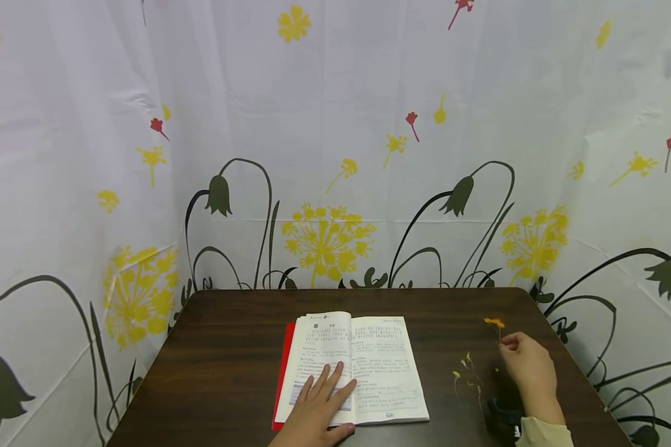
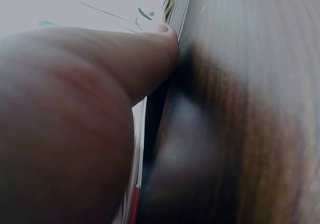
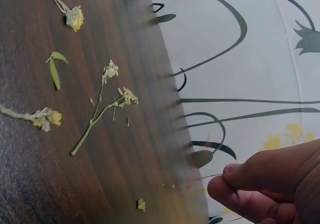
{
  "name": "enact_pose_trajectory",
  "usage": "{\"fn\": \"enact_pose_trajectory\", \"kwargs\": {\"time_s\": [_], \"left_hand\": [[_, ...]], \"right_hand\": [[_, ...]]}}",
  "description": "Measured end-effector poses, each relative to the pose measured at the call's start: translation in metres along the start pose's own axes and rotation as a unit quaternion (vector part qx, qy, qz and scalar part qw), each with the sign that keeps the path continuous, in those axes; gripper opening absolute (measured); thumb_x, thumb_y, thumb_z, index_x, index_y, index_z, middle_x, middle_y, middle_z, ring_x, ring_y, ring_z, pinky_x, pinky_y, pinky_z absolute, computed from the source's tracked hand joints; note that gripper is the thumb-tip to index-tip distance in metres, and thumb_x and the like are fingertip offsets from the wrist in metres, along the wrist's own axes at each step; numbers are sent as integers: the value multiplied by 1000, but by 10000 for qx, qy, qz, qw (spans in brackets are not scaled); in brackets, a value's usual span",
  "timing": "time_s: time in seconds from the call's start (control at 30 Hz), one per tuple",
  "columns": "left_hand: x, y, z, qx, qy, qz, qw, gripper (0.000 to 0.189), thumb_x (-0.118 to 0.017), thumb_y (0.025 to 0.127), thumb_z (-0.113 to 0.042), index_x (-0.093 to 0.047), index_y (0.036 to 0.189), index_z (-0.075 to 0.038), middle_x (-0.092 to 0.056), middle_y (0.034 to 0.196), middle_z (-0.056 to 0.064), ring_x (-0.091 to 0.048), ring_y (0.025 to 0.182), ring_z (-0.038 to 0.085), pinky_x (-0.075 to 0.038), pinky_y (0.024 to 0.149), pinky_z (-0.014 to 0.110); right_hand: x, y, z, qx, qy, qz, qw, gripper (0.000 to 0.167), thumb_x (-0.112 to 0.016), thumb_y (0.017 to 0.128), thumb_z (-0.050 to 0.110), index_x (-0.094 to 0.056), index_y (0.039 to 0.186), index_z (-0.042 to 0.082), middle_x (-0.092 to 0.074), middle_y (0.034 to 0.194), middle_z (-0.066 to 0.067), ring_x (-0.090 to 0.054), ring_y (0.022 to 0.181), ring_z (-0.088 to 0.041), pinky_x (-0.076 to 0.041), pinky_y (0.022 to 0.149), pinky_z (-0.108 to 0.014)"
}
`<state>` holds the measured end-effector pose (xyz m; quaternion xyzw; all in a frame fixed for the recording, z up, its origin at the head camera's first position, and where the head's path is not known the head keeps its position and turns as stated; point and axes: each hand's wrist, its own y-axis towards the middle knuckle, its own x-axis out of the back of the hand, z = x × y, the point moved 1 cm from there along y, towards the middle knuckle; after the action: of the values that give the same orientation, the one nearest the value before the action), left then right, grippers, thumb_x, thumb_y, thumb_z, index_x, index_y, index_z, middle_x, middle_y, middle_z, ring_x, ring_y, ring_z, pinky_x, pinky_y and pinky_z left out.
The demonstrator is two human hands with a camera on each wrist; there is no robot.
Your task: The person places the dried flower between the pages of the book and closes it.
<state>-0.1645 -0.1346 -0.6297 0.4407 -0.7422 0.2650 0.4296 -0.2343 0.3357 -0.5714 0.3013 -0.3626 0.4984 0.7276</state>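
A thick book [image 1: 388, 372] lies spread out on the brown table, its red cover [image 1: 282, 372] showing along the left side. On its left page, near the bottom, my left hand [image 1: 320, 406] rests with fingers spread, the thumb reaching across to the lower edge. Well to the right, my right hand [image 1: 528, 366] pinches a thin flower stem between thumb and forefinger. The orange flower head [image 1: 494, 323] stands beyond those fingertips. In the right wrist view the thin stem passes through the fingertips, while the flower head is out of sight.
Nearer than the flower, several dried sprigs [image 1: 468, 362] lie on the table [image 1: 218, 372]. The right wrist view shows a branched sprig [image 3: 92, 121], green leaves [image 3: 55, 77], yellow-tipped flowers [image 3: 75, 18] and a small loose bud [image 3: 141, 204]. A flower-patterned curtain [image 1: 335, 93] hangs behind the table.
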Motion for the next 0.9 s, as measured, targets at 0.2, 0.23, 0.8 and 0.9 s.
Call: {"fn": "enact_pose_trajectory", "kwargs": {"time_s": [0.2,0.23,0.8,0.9], "left_hand": [[2,-1,1,40,50,89,9999,83,-70,96,-66,-39,169,-40,-17,185,2,-17,171,40,-14,131,75],[2,-1,0,63,70,115,9999,83,-70,96,-66,-39,169,-41,-16,185,2,-16,171,40,-14,132,74],[2,-1,-2,141,48,187,9997,84,-73,95,-64,-40,168,-41,-19,185,1,-18,171,39,-15,132,73],[0,1,-2,167,107,222,9996,84,-73,95,-65,-40,168,-42,-18,185,1,-18,171,39,-15,133,73]], "right_hand": [[-1,-7,19,375,171,-413,9983,17,-70,102,23,-77,109,9,-78,95,-8,-65,73,-19,-45,61,-34],[-1,-8,24,470,235,-472,9975,15,-71,102,22,-77,108,10,-78,94,-8,-64,72,-19,-45,61,-34],[-19,-53,121,1986,622,-627,9761,7,-80,98,14,-78,104,17,-78,96,0,-57,67,-10,-44,59,-27],[-28,-62,134,2163,609,-523,9730,8,-82,97,14,-78,101,19,-77,94,3,-62,75,-9,-48,64,-28]]}}
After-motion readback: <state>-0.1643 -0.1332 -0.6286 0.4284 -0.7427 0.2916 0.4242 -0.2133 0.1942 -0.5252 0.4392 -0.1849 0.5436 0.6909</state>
